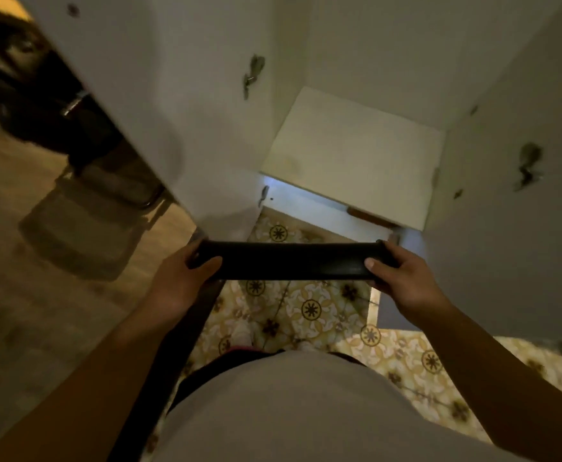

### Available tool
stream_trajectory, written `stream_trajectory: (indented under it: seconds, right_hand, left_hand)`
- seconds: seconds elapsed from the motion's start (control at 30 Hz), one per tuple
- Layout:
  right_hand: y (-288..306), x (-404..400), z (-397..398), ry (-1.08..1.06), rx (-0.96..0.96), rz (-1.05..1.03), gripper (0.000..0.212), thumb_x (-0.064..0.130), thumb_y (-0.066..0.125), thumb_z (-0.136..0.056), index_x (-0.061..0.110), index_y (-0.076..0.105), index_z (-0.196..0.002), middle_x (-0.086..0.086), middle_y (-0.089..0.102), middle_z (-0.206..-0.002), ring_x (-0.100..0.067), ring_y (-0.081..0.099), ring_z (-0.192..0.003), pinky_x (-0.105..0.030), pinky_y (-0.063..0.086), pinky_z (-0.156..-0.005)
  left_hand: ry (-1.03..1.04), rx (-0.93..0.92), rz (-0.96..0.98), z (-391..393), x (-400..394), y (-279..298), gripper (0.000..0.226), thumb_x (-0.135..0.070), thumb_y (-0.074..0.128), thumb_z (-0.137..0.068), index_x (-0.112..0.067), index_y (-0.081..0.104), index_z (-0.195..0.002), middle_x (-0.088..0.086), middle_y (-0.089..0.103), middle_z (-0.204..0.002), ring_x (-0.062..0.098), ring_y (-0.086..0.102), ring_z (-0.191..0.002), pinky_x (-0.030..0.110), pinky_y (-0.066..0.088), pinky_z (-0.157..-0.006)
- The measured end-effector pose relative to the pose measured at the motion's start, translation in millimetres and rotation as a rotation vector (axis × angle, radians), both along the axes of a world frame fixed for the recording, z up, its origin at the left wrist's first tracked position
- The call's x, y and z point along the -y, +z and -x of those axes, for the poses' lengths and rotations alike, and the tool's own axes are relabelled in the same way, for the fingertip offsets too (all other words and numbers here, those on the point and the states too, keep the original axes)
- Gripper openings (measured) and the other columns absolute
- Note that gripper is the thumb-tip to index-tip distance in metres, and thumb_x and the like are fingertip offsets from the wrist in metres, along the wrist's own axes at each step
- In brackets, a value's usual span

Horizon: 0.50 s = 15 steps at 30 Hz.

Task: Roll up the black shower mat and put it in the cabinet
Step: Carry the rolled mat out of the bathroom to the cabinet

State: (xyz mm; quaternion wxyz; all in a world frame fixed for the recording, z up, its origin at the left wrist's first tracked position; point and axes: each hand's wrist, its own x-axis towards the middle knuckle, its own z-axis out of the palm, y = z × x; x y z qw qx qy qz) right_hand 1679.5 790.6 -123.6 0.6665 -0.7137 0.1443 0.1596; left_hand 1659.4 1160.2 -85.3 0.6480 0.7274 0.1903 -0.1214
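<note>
The black shower mat (289, 260) is rolled into a long tube and held level in front of me, above the patterned floor. My left hand (186, 278) grips its left end and my right hand (399, 278) grips its right end. Just beyond the mat stands the white cabinet (349, 155), both doors swung open, with a bare pale shelf showing inside. The mat is outside the cabinet, in front of its lower front edge.
The left cabinet door (159, 95) and the right cabinet door (513, 195) flank the opening, each with metal hinges. A patterned yellow tile floor (309, 308) lies below. Dark blurred objects (32, 88) and a plain floor sit to the left.
</note>
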Motion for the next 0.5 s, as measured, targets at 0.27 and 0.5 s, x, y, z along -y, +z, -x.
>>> stream_trajectory:
  seconds: [0.27, 0.5]
  right_hand:
    - [9, -13, 27, -0.323, 0.040, -0.080, 0.030, 0.017, 0.072, -0.085, 0.035, 0.074, -0.109, 0.001, 0.073, -0.106, -0.023, 0.070, -0.100, -0.031, 0.058, -0.077]
    - [5, -4, 29, -0.467, 0.017, -0.085, 0.036, 0.036, 0.081, -0.070, 0.038, 0.074, -0.105, 0.006, 0.073, -0.106, -0.020, 0.070, -0.099, -0.031, 0.057, -0.076]
  left_hand:
    - [-0.285, 0.017, 0.022, -86, -2, 0, 0.031, -0.012, 0.065, -0.091, -0.041, 0.062, -0.103, -0.015, 0.072, -0.092, 0.000, 0.068, -0.084, 0.014, 0.053, -0.065]
    - [-0.350, -0.055, 0.134, -130, 22, -9, 0.035, -0.009, 0.065, -0.090, -0.030, 0.059, -0.117, -0.003, 0.063, -0.111, 0.011, 0.067, -0.094, 0.024, 0.057, -0.073]
